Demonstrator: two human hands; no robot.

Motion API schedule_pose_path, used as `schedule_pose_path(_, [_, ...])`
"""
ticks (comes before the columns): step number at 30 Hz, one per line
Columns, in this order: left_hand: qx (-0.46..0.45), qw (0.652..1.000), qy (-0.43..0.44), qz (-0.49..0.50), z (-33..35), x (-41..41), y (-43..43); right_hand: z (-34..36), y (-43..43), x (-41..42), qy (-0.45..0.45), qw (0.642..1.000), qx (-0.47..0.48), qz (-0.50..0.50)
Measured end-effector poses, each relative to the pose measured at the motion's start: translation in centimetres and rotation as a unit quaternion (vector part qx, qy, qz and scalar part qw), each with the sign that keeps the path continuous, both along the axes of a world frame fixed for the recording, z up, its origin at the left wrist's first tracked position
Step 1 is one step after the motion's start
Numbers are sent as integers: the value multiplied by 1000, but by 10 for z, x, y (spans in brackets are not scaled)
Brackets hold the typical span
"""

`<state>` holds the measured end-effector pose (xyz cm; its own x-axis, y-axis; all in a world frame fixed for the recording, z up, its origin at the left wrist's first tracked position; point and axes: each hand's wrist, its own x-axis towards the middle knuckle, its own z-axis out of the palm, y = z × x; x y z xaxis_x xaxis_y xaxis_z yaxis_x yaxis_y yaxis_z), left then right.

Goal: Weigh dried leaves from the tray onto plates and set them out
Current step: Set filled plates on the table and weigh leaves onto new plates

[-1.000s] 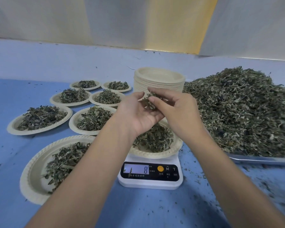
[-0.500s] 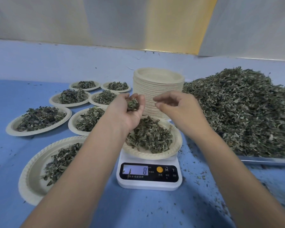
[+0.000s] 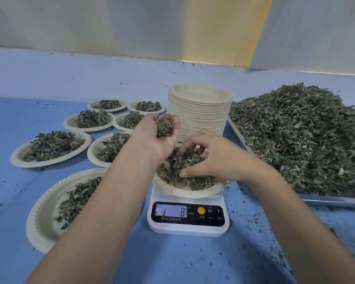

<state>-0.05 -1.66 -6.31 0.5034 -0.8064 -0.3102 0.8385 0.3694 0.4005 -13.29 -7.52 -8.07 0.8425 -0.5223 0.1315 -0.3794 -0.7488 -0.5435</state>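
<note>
A white digital scale (image 3: 187, 224) sits at centre front, its display reading 8. On it rests a beige paper plate (image 3: 195, 193) filled with dried leaves (image 3: 172, 169). My left hand (image 3: 160, 138) hovers palm-up above the plate's far left side and cups a small clump of leaves (image 3: 164, 128) in curled fingers. My right hand (image 3: 211, 158) reaches down into the plate's leaves, fingers curled among them. A big heap of dried leaves (image 3: 299, 136) fills a metal tray (image 3: 334, 200) on the right.
A tall stack of empty paper plates (image 3: 199, 111) stands behind the scale. Several filled plates lie on the blue table to the left, the nearest one (image 3: 49, 212) under my left forearm. Leaf crumbs scatter over the table at the right front.
My right hand has dropped from beside my left hand down into the leaves on the weighed plate. My left hand stays raised with its clump. The scale reading is unchanged.
</note>
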Motion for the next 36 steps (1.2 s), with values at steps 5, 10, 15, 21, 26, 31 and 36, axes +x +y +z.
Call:
schedule_pose_path(5, [2, 1000, -4, -5, 0, 1, 0, -3, 1, 3, -25, 1000, -8, 8])
schedule_pose_path(10, [5, 1000, -17, -9, -1, 3, 0, -4, -1, 1, -77, 997, 15, -15])
schedule_pose_path(15, [52, 997, -60, -12, -5, 5, -1, 2, -5, -1, -183, 981, 52, -43])
schedule_pose_path(21, [82, 991, -93, -54, -7, -8, -5, 6, -4, 2, -355, 927, 105, -62])
schedule_pose_path(26, [69, 987, -99, -110, -4, -17, -3, 4, -3, 5, -388, 913, 92, -82])
schedule_pose_path(31, [55, 976, -152, -149, -1, -21, -3, 1, 1, 7, -346, 933, 38, -88])
schedule_pose_path(36, [73, 963, -213, -149, -2, -28, -5, -2, 3, 10, -327, 939, 13, -107])
